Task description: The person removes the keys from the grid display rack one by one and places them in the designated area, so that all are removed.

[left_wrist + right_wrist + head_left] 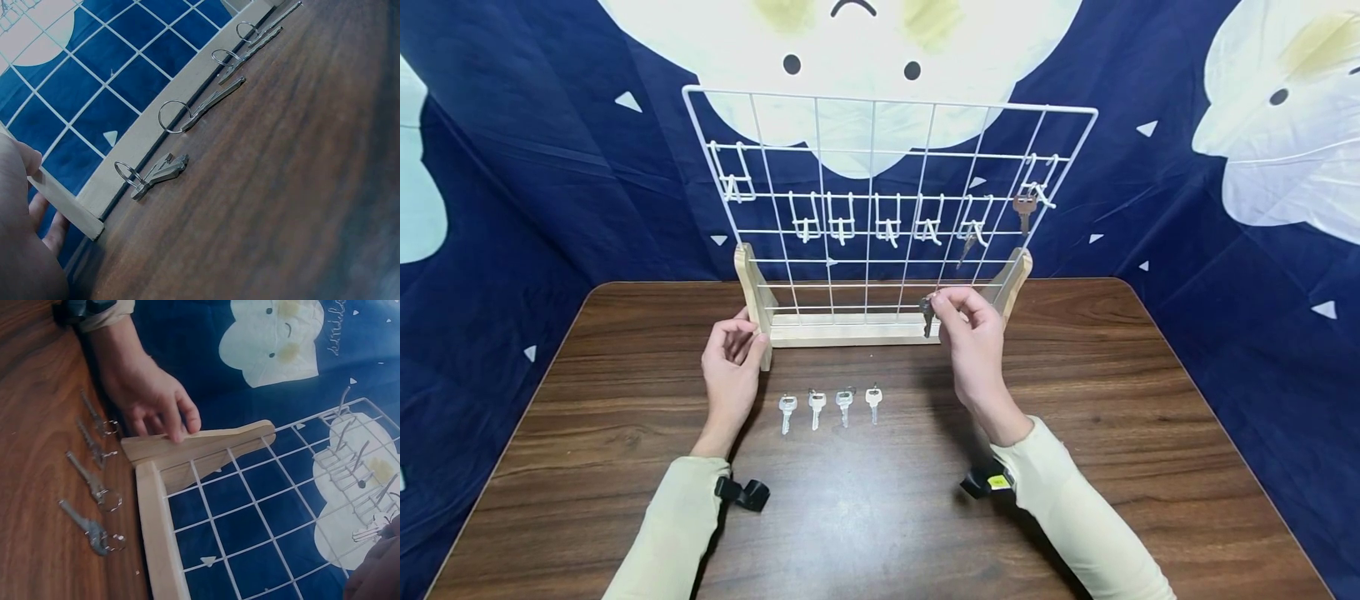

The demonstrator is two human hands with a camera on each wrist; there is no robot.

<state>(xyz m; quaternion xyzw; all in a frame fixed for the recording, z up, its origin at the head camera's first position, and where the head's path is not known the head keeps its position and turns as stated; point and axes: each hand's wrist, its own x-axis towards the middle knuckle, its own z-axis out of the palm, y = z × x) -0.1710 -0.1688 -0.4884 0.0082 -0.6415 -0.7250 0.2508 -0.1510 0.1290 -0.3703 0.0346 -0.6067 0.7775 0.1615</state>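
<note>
In the head view my right hand pinches a key by its top end, in front of the lower right of the white wire grid rack. The key hangs with its blade down. My left hand grips the rack's wooden side support near its foot, thumb in front. Several silver keys with rings lie in a row on the table between the hands. The left wrist view shows these keys along the wooden base bar.
White hooks hang in a row on the grid, with one more at each upper side. A key hangs from the far right hook and another key from the hook nearest it. A dark blue patterned cloth stands behind the brown wooden table.
</note>
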